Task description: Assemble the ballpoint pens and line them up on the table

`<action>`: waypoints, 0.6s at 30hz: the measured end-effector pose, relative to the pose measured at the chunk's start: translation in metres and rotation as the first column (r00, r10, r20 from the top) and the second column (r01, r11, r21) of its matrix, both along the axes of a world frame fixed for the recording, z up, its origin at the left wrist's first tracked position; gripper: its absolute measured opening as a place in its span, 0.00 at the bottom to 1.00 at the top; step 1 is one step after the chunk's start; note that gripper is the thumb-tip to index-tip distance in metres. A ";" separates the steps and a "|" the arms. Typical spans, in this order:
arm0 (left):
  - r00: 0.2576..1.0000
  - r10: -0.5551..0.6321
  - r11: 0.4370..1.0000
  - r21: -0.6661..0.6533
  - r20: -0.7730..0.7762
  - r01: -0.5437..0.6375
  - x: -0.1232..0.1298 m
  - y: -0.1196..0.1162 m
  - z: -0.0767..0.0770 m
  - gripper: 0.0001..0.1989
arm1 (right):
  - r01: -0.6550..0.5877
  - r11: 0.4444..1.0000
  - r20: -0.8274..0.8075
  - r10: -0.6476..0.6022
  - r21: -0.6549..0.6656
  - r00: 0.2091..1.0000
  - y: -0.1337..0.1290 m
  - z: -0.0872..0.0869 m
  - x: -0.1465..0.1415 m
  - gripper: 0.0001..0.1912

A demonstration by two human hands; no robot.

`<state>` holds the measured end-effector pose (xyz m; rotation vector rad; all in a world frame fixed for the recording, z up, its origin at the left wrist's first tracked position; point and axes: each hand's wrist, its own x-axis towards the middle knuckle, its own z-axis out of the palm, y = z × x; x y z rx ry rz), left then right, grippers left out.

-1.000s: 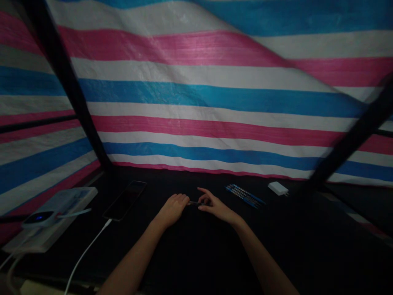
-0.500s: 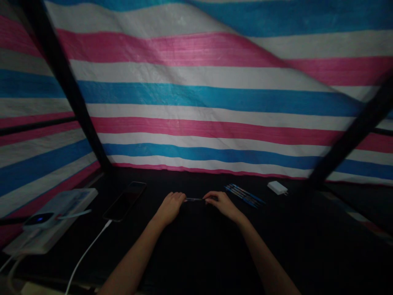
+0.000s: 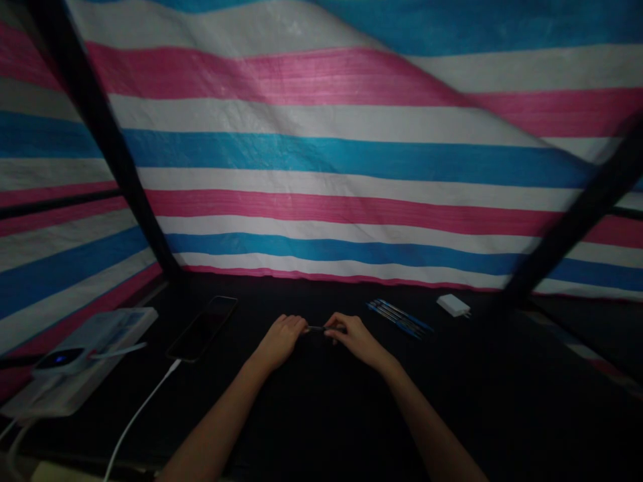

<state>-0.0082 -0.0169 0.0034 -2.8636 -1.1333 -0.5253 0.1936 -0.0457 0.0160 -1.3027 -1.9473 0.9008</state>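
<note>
A slim pen [image 3: 316,329] spans the short gap between my two hands, just above or on the black table. My left hand [image 3: 282,339] is closed around its left end, fingers pressed together. At the other end, my right hand [image 3: 355,336] pinches it between thumb and fingertips. Dim light and the fingers hide most of the pen, so its tip and details do not show. Right of my right hand, several blue pens [image 3: 399,318] lie side by side at a slant.
A phone [image 3: 202,329] with a white cable [image 3: 142,413] lies on the left. Beyond it, a device with a lit display [image 3: 61,359] rests on a pale plastic box [image 3: 83,391]. A white charger [image 3: 453,305] sits at the right. Striped sheeting [image 3: 321,161] and dark posts border the table [image 3: 321,415].
My right hand has moved a little left, closer to my left hand, so less of the pen shows between them. The camera view has shifted slightly.
</note>
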 end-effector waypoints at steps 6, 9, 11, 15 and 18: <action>1.000 0.001 1.000 0.003 0.018 -0.001 -0.001 -0.001 0.002 0.07 | 0.058 0.993 0.064 -0.065 0.102 0.996 -0.001 0.006 0.006 0.17; 1.000 0.001 1.000 -0.001 0.010 -0.001 -0.001 -0.001 0.002 0.08 | 0.031 0.999 0.085 -0.033 0.028 0.996 0.000 0.006 0.007 0.08; 1.000 0.008 1.000 -0.004 0.005 -0.008 -0.001 -0.001 0.002 0.08 | 0.022 1.000 0.051 -0.023 0.005 0.998 0.000 0.005 0.008 0.11; 1.000 0.023 1.000 -0.012 0.015 -0.022 -0.001 0.000 0.001 0.08 | 0.051 0.993 0.051 -0.057 0.109 0.997 0.001 0.004 0.010 0.17; 1.000 0.020 1.000 -0.020 0.019 -0.019 -0.001 0.000 0.002 0.08 | 0.043 0.998 0.095 -0.047 0.039 0.994 0.001 0.005 0.011 0.07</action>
